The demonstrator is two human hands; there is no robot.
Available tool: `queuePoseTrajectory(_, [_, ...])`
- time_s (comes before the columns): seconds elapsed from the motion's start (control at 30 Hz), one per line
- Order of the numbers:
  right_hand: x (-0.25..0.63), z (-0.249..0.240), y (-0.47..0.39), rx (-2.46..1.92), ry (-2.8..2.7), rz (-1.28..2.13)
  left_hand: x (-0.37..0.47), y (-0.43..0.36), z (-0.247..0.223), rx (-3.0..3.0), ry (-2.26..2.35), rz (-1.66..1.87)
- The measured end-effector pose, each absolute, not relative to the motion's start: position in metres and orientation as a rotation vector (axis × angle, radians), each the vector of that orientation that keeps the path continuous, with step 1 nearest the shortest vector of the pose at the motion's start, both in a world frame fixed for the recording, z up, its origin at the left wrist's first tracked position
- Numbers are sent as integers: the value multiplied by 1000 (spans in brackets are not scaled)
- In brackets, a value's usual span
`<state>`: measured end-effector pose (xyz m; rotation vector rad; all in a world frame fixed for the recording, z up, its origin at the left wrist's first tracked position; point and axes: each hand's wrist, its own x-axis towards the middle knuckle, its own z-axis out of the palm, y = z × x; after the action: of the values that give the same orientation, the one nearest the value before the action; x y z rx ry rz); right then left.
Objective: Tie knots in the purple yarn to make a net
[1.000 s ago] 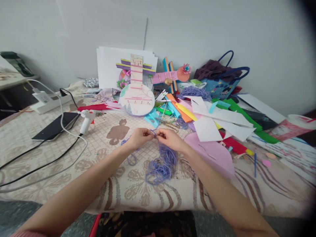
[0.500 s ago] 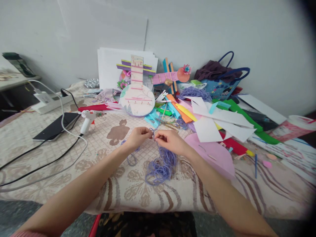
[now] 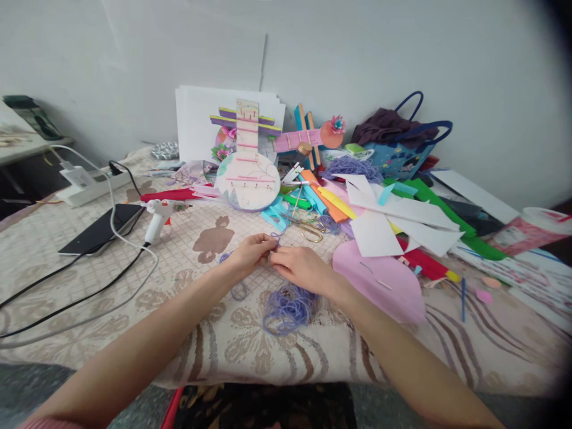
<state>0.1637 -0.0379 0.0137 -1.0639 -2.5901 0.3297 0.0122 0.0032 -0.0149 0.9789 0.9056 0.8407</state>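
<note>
My left hand (image 3: 251, 255) is closed, thumb and fingertips pinching purple yarn; a small loop of it stands out above the fingertips. My right hand (image 3: 300, 266) meets it from the right, fingers curled at the same strand, though its fingertips are partly hidden. Just below my right hand lies a loose tangle of purple yarn (image 3: 288, 310) on the patterned tablecloth. A thinner loop of yarn (image 3: 239, 291) lies under and beside my left wrist. Scissors with gold handles (image 3: 311, 231) rest a little beyond my hands.
On the left are a white glue gun (image 3: 157, 221), a black tablet-like slab (image 3: 102, 229) and cables. A decorated round-bodied craft instrument (image 3: 248, 182) stands behind. Paper scraps (image 3: 378, 235), a pink felt sheet (image 3: 379, 280) and a blue bag (image 3: 397, 158) crowd the right.
My right hand has shifted slightly left and down, closing up against my left fingertips. The yarn tangle's upper part is now covered by it. My left hand stays nearly in place.
</note>
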Motion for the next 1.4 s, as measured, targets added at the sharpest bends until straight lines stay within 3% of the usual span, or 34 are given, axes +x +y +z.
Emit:
queuePoseTrajectory(0.23, [212, 44, -30, -1306, -2450, 475, 8, 8, -13, 985, 828, 865])
queuePoseTrajectory(0.37, [228, 32, -30, -1324, -2657, 708, 7, 11, -14, 995, 835, 883])
queuePoseTrajectory(0.53, [224, 20, -27, -1329, -2779, 658, 6, 12, -15, 989, 821, 872])
queuePoseTrajectory(0.67, [232, 37, -24, -1382, -2335, 620, 7, 9, -10, 980, 836, 868])
queuePoseTrajectory(0.8, [227, 57, -32, -1156, -1797, 876, 8, 6, -8, 971, 850, 875])
queuePoseTrajectory(0.9, [205, 59, -43, -989, -1703, 1018, 8, 6, -10, 964, 851, 886])
queuePoseTrajectory(1.03, [183, 51, -54, -998, -2063, 1117, 7, 8, -13, 967, 851, 905])
queuePoseTrajectory(1.2, [189, 41, -62, -1128, -2658, 920, 6, 9, -12, 1012, 866, 906])
queuePoseTrajectory(1.4, [192, 31, -63, -1092, -2853, 761, 6, 7, -8, 1040, 878, 904])
